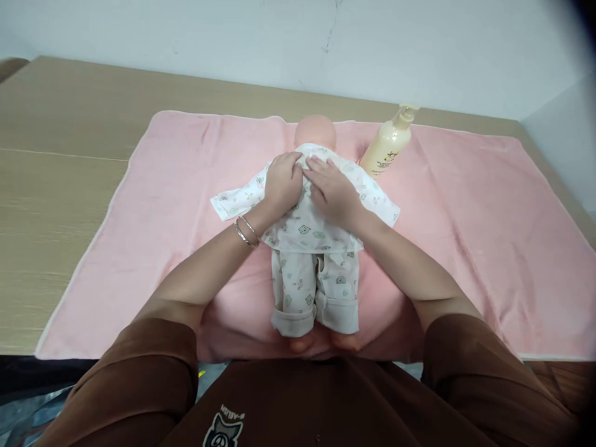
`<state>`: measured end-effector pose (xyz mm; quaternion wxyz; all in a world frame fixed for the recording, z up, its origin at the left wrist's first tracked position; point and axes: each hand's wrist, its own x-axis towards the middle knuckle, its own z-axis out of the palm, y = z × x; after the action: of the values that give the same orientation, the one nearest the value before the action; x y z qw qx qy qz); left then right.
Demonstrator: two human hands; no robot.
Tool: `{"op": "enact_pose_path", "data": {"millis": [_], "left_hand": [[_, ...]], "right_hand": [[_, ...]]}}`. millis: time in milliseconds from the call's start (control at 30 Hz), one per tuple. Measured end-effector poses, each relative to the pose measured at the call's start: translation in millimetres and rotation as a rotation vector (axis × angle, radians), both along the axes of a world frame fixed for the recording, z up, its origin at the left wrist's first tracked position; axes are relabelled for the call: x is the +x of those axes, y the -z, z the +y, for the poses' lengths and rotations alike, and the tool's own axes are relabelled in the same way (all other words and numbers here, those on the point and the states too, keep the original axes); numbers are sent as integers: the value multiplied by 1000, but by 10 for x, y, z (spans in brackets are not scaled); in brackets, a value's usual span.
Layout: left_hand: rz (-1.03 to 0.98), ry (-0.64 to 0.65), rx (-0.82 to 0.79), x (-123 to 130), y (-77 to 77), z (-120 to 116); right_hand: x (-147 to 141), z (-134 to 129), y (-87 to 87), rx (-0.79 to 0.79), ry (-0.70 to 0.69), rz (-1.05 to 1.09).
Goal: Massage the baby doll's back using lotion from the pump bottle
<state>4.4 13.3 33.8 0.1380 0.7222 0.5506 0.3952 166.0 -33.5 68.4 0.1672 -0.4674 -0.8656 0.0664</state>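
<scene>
A bald baby doll (315, 130) lies stretched out with its head away from me; no facial features show, so it seems to be face down. It wears a white printed shirt (305, 231) with the sleeves spread to both sides, and matching trousers (298, 279) with turned-up cuffs. My left hand (284, 182) rests on the upper left of the shirt, its fingers partly bent and pointing inward. On the shirt's upper right lies my right hand (333, 189), fingers extended and slightly apart. Both hands touch the cloth, close to each other.
Beneath the doll a pink blanket (465, 205) covers much of the wooden table (60, 186). A pale yellow pump bottle (387, 144) stands on it, right of the doll's head. A white wall (233, 43) runs behind the table. The doll's feet are near the front edge.
</scene>
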Motion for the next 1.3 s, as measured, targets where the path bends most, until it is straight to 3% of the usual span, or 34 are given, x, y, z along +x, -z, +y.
{"op": "enact_pose_path", "data": {"millis": [133,233,367,433,533,667,733,867,1000,1067,1167,1300], "left_hand": [[106,14,33,117,-16,-173],[126,42,63,180,-53,-277],[106,41,21,137,-87,-159],[98,29,-7,107,-82,-75],[108,19,15,134,-56,-107],[173,43,76,256,-84,-411],[218,70,80,278,-139,-508],[182,49,33,157,-198,-352],[46,2,87,-9,-77,-38],[21,7,64,-21,-4,14],[84,20,-23,59,30,-80],[222,5,-14,193,-81,-314]], "right_hand": [[178,307,-8,-105,243,85],[125,192,-2,-97,358,73],[-106,-211,41,29,299,27],[-154,-276,68,58,268,39],[-54,-77,87,-24,272,92],[196,344,74,-153,365,122],[247,414,64,-150,383,94],[121,163,25,-58,344,21],[-75,-223,-60,23,329,-47],[-95,-267,-103,27,334,-37],[2,-81,-133,-61,331,20],[219,310,-112,-237,394,53]]}}
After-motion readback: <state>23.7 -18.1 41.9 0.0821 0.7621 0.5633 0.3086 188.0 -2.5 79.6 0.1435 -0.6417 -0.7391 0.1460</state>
